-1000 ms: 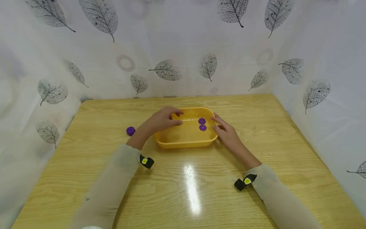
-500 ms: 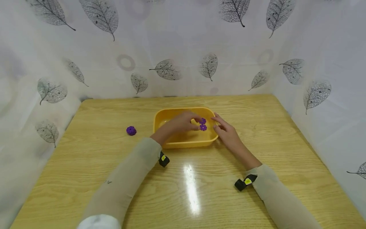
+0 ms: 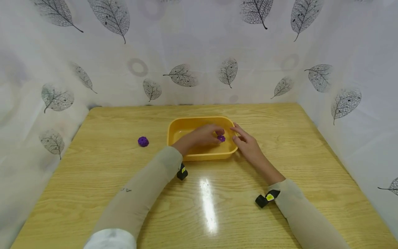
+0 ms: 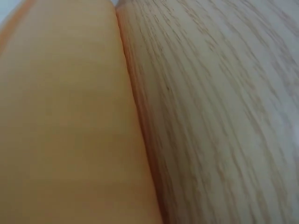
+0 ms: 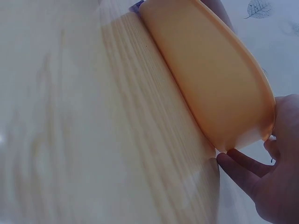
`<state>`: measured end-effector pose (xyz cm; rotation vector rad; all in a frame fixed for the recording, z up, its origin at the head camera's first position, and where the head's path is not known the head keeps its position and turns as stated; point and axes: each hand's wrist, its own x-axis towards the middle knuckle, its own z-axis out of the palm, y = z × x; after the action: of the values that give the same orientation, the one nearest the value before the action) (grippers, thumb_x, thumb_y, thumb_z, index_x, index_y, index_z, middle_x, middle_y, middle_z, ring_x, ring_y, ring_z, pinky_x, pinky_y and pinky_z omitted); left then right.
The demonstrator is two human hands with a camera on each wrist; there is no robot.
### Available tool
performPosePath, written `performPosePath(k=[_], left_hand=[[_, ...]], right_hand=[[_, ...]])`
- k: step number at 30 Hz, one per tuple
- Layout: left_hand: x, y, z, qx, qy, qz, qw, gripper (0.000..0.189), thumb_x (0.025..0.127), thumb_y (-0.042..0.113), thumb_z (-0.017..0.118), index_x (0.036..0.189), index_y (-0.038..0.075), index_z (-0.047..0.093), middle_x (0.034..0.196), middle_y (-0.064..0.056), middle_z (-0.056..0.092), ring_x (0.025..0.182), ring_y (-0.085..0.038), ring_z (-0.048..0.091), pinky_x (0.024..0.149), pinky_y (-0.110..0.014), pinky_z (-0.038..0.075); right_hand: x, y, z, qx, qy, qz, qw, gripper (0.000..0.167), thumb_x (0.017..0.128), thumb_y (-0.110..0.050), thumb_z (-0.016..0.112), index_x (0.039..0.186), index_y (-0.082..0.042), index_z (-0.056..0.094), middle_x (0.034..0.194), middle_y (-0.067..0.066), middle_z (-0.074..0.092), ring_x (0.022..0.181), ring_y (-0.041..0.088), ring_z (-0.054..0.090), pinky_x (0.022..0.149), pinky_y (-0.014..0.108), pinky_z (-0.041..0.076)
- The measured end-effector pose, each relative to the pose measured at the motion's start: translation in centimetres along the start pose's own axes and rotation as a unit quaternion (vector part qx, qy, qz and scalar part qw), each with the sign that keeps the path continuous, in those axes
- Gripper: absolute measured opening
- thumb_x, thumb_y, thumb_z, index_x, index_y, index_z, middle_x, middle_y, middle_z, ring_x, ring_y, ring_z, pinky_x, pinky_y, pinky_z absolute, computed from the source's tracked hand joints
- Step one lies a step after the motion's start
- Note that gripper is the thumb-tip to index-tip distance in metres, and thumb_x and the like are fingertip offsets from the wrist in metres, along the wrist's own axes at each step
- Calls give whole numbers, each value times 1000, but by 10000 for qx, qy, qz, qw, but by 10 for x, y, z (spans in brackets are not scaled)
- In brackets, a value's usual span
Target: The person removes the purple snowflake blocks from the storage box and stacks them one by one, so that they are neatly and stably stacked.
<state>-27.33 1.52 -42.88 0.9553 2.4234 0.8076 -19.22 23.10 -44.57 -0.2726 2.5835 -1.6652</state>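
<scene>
A yellow plastic tray (image 3: 205, 158) with raised walls stands on the wooden table. My left hand (image 3: 203, 135) reaches down inside it, thumb and forefinger bent around small purple flower-shaped pieces. One purple flower piece (image 3: 221, 138) shows between the fingertips; the upper one is mostly covered. Whether they are pinched is unclear. At the tray's right end my right hand (image 3: 247, 143) holds the rim, with fingers against the outer wall in the right wrist view. Only the tray's outer side (image 4: 70, 112) and the table appear in the left wrist view.
A purple ball-like cluster (image 3: 143, 141) lies on the table (image 3: 109, 155) left of the tray. Behind the table hangs a white curtain (image 3: 199, 41) with a leaf print. A light reflection marks the table's front middle.
My left hand has moved right, from the tray's left side to the purple flower pieces, its fingers now covering the upper one. The right hand stays at the tray's right end.
</scene>
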Motion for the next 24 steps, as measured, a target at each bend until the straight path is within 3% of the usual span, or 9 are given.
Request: performPosePath(k=[4, 12, 24], left_hand=[[-1, -4, 2, 22, -23, -45, 10000, 38, 96, 19, 68, 133, 11, 63, 124, -2, 66, 116, -17, 59, 107, -34, 45], [-1, -4, 4, 510, -21, 5, 9987, 35, 97, 25, 67, 132, 17, 65, 131, -2, 60, 118, -17, 55, 107, -35, 44], [-1, -1, 4, 782, -104, -152, 9968, 35, 97, 30, 68, 131, 19, 67, 120, -2, 61, 103, -16, 57, 95, -32, 48]], right_hand=[[0, 1, 0, -1, -2, -60, 10000, 45, 106, -27, 52, 149, -16, 51, 164, -12, 28, 123, 35, 59, 88, 11, 46], [0, 0, 1, -2, -6, -38, 10000, 44, 106, -26, 51, 149, -16, 51, 164, -13, 28, 123, 35, 59, 88, 12, 47], [0, 0, 1, -47, 2, -10, 10000, 44, 106, -23, 51, 150, -18, 50, 164, -14, 27, 124, 34, 59, 86, 11, 48]])
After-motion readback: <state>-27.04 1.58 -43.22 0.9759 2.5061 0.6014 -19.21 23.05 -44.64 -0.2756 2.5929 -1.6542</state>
